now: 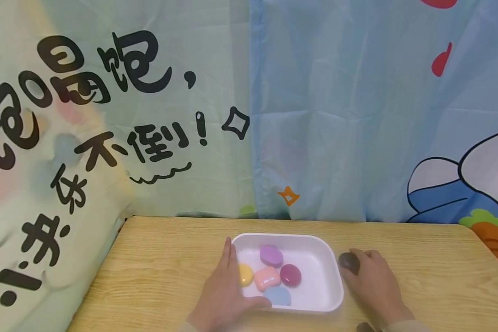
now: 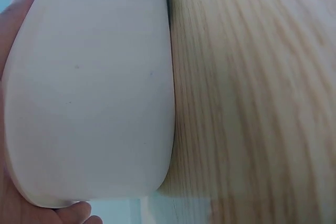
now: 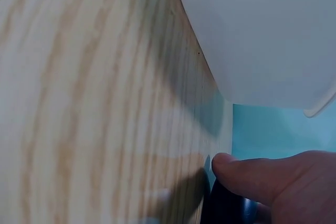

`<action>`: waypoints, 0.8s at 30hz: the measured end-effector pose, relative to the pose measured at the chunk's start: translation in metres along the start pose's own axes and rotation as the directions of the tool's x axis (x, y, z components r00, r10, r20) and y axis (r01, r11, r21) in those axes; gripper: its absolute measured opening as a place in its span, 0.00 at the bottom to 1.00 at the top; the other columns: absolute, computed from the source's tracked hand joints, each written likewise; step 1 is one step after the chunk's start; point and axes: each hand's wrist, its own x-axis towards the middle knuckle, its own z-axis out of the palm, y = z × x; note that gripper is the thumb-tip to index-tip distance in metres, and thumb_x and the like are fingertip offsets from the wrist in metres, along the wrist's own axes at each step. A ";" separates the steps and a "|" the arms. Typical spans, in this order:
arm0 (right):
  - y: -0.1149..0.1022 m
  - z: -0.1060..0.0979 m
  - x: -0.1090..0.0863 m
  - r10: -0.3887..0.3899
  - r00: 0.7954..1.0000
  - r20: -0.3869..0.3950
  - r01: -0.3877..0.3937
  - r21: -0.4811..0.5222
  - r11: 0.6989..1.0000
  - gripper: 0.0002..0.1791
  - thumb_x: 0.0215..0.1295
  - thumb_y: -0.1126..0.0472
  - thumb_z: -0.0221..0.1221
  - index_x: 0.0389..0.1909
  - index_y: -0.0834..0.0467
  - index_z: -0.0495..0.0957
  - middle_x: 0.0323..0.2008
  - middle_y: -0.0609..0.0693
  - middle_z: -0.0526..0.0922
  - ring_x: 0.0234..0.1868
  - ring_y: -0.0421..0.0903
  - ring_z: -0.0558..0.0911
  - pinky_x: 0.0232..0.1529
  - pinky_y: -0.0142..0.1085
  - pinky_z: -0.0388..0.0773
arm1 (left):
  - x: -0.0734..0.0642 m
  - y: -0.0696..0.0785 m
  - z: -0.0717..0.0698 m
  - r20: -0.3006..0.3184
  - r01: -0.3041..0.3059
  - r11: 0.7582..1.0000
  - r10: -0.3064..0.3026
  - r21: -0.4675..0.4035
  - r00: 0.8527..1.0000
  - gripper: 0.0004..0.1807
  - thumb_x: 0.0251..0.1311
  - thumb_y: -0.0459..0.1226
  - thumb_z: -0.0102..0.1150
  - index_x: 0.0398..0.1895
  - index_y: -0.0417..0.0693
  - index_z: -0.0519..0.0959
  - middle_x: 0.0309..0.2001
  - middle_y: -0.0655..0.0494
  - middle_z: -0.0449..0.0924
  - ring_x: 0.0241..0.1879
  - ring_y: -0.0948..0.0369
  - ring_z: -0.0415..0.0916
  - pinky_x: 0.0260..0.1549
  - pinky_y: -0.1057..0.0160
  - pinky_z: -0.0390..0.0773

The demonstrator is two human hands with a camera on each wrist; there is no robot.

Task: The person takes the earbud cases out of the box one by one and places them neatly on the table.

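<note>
A white tray [image 1: 315, 290] sits on the wooden table, holding several smooth stone-like pieces: a purple one [image 1: 271, 256], a yellow one [image 1: 246, 275], a pink one [image 1: 267, 278], a dark magenta one [image 1: 290, 275] and a light blue one [image 1: 278, 296]. My left hand [image 1: 224, 288] holds the tray's left end, thumb along the front rim and fingers up the left side. Just right of the tray, my right hand [image 1: 375, 281] grips a black stone [image 1: 348, 263]. In the right wrist view, the thumb presses on this glossy black stone [image 3: 231, 205] close to the tabletop.
Another dark piece [image 1: 364, 327] shows at the bottom edge, near the right wrist, partly cut off. Behind the wooden table [image 1: 162, 258] hangs a printed cloth [image 1: 315, 115] with large black lettering and cartoon shapes.
</note>
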 end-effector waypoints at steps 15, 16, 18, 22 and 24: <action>-0.003 0.001 0.000 0.057 0.998 0.010 -0.057 0.009 0.998 0.45 0.63 0.41 0.64 0.68 0.72 0.65 0.60 0.78 0.62 0.59 0.75 0.67 0.56 0.69 0.68 | 0.002 -0.002 0.000 -0.002 -0.001 1.000 0.001 0.010 1.000 0.79 0.35 0.77 0.66 0.80 0.36 0.42 0.81 0.45 0.34 0.71 0.44 0.62 0.62 0.45 0.73; -0.003 0.000 -0.001 0.056 0.998 0.003 -0.056 0.014 0.998 0.45 0.63 0.42 0.64 0.68 0.72 0.65 0.61 0.78 0.61 0.59 0.75 0.66 0.55 0.69 0.68 | 0.002 -0.002 0.000 -0.002 -0.003 1.000 0.003 0.008 1.000 0.79 0.36 0.76 0.66 0.80 0.36 0.42 0.81 0.45 0.34 0.72 0.44 0.61 0.62 0.45 0.73; -0.003 -0.001 -0.004 0.048 0.999 -0.014 -0.048 0.021 0.999 0.43 0.64 0.43 0.63 0.68 0.72 0.65 0.61 0.78 0.60 0.60 0.76 0.65 0.55 0.70 0.68 | 0.002 -0.002 0.001 -0.002 -0.009 1.000 0.009 0.009 1.000 0.79 0.36 0.76 0.66 0.80 0.36 0.41 0.81 0.45 0.35 0.72 0.45 0.60 0.62 0.46 0.72; -0.005 -0.007 -0.010 0.006 0.997 -0.072 -0.004 0.027 1.000 0.38 0.67 0.49 0.62 0.67 0.72 0.65 0.61 0.78 0.61 0.60 0.76 0.64 0.53 0.71 0.67 | 0.002 -0.004 0.002 -0.006 -0.022 1.000 0.022 0.008 1.000 0.79 0.36 0.77 0.65 0.80 0.35 0.42 0.81 0.44 0.35 0.73 0.45 0.59 0.63 0.47 0.72; -0.008 -0.010 -0.013 -0.008 0.995 -0.097 0.011 0.027 1.000 0.36 0.67 0.51 0.61 0.67 0.71 0.66 0.61 0.78 0.61 0.60 0.76 0.63 0.53 0.71 0.67 | 0.002 -0.004 0.002 -0.009 -0.027 1.000 0.027 0.007 1.000 0.79 0.36 0.76 0.66 0.80 0.35 0.42 0.81 0.44 0.34 0.73 0.45 0.59 0.62 0.48 0.72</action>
